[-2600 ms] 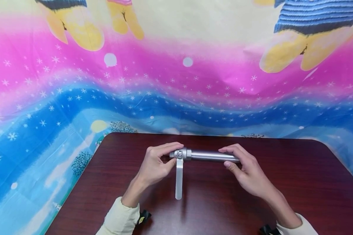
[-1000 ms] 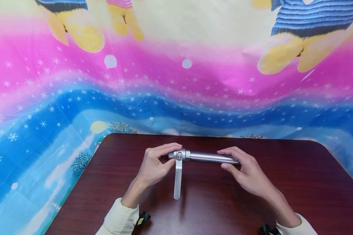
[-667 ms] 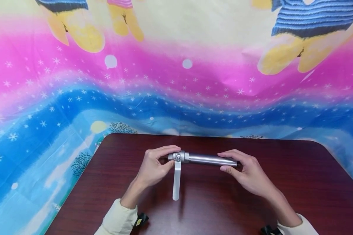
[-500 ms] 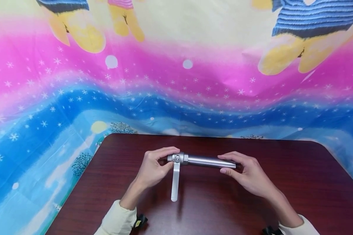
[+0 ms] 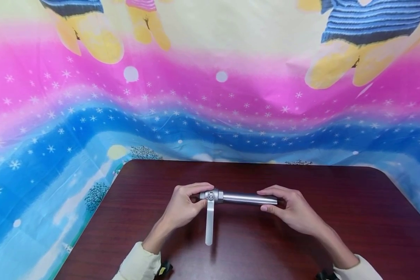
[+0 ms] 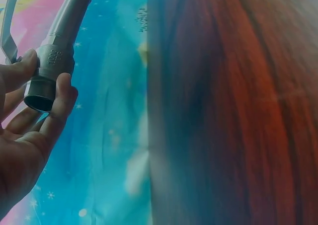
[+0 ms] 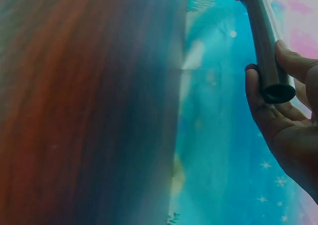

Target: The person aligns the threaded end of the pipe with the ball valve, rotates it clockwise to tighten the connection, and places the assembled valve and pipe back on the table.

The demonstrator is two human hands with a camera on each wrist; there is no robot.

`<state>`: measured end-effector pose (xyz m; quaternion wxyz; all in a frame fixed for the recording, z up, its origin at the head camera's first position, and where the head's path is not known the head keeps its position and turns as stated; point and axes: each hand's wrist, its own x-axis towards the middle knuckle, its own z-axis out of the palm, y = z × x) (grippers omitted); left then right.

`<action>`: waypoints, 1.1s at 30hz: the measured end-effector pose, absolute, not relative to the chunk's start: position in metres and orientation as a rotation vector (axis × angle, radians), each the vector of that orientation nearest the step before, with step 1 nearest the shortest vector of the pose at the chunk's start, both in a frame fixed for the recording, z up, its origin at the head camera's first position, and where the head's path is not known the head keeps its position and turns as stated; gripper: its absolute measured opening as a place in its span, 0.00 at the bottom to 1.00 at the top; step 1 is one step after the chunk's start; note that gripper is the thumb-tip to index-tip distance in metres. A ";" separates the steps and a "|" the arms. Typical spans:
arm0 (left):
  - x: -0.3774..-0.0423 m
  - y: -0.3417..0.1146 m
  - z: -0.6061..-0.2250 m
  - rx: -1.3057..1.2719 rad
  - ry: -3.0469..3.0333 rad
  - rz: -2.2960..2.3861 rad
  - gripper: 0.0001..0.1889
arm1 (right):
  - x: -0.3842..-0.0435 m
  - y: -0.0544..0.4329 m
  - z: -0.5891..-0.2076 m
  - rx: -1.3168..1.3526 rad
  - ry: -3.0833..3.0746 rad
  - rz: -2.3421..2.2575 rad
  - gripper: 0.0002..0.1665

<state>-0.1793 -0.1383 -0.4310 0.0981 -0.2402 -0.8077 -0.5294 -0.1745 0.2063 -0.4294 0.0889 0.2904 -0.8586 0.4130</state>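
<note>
Both hands hold a steel ball valve joined to a smooth metal pipe, kept level above the table. My left hand grips the valve body at its left end, thumb in front and fingers behind. The flat lever handle points down toward the person. My right hand holds the pipe's right end between thumb and fingers. In the left wrist view the valve's round open end faces the palm. In the right wrist view the pipe's open end shows near the right palm.
A dark red-brown wooden table with rounded corners lies under the hands. Behind it hangs a pink and blue printed cloth with snowflakes. Black straps with cameras sit at both pale sleeve cuffs.
Both hands have lowered the valve and pipe a little toward the person. The pipe has tipped slightly, its right end dropping, and more of that end shows at the right hand.
</note>
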 end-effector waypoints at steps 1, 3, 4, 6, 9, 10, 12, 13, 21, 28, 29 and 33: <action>-0.179 -0.139 -0.432 -0.709 -2.406 -1.559 0.23 | -0.175 0.206 -0.431 0.869 -2.559 1.230 0.22; -0.179 -0.139 -0.433 -0.705 -2.440 -1.549 0.22 | -0.177 0.207 -0.435 0.876 -2.570 1.231 0.22; -0.179 -0.139 -0.433 -0.705 -2.455 -1.544 0.22 | -0.177 0.207 -0.436 0.876 -2.576 1.228 0.21; -0.179 -0.140 -0.434 -0.708 -2.481 -1.536 0.21 | -0.178 0.207 -0.438 0.875 -2.588 1.223 0.21; -0.180 -0.140 -0.437 -0.720 -2.521 -1.512 0.21 | -0.178 0.207 -0.441 0.867 -2.616 1.214 0.20; -0.180 -0.140 -0.438 -0.724 -2.538 -1.499 0.21 | -0.178 0.207 -0.442 0.865 -2.626 1.204 0.20; -0.180 -0.140 -0.440 -0.734 -2.577 -1.471 0.21 | -0.177 0.207 -0.445 0.855 -2.657 1.176 0.20; -0.181 -0.140 -0.440 -0.738 -2.599 -1.449 0.21 | -0.177 0.206 -0.446 0.851 -2.672 1.165 0.20; -0.183 -0.141 -0.448 -0.765 -2.754 -1.334 0.20 | -0.175 0.205 -0.457 0.861 -2.768 1.128 0.19; -0.184 -0.141 -0.450 -0.802 -2.824 -1.162 0.21 | -0.175 0.203 -0.461 0.884 -2.800 1.085 0.18; -0.184 -0.141 -0.451 -0.811 -2.826 -1.142 0.21 | -0.175 0.203 -0.461 0.890 -2.800 1.076 0.17; -0.185 -0.141 -0.451 -0.838 -2.832 -1.048 0.21 | -0.176 0.202 -0.461 0.922 -2.793 1.081 0.17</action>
